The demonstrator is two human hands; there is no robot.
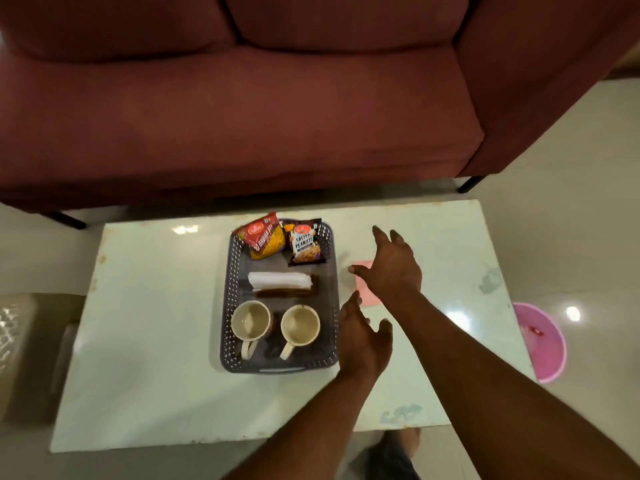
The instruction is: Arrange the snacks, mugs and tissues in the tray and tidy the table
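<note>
a dark perforated tray (229, 292) sits at the middle of the pale counter (156, 323), long side running near to far. the task's things all lie inside it. at its far end a red and yellow snack packet (263, 237) leans on the far left corner, its top edge over the rim, and a dark salted peanuts packet (304, 242) lies just to its right, the two touching. in the middle of the tray a stack of white tissues (278, 280) rests in a brown holder (287, 292), lying across the width. at the near end two cream mugs stand upright side by side, the left mug (250, 320) and the right mug (300, 325), both with handles pointing toward the near edge; both look empty, with stained insides.

both hands are to the right of the tray and hold nothing. the left hand (363, 337) hovers just beside the tray's right wall near the right mug, fingers loosely extended and thumb apart; whether it touches the wall cannot be told. the right hand (391, 268) is farther out, palm down, fingers spread wide over a flat pink item (367, 296) that lies on the counter close to the tray's right side; most of that item is hidden under the hand, so contact cannot be told.

a dark red sofa (242, 116) stands beyond the counter's far edge. on the floor at the right, a pink bin (543, 344) sits partly behind the counter's right edge.
</note>
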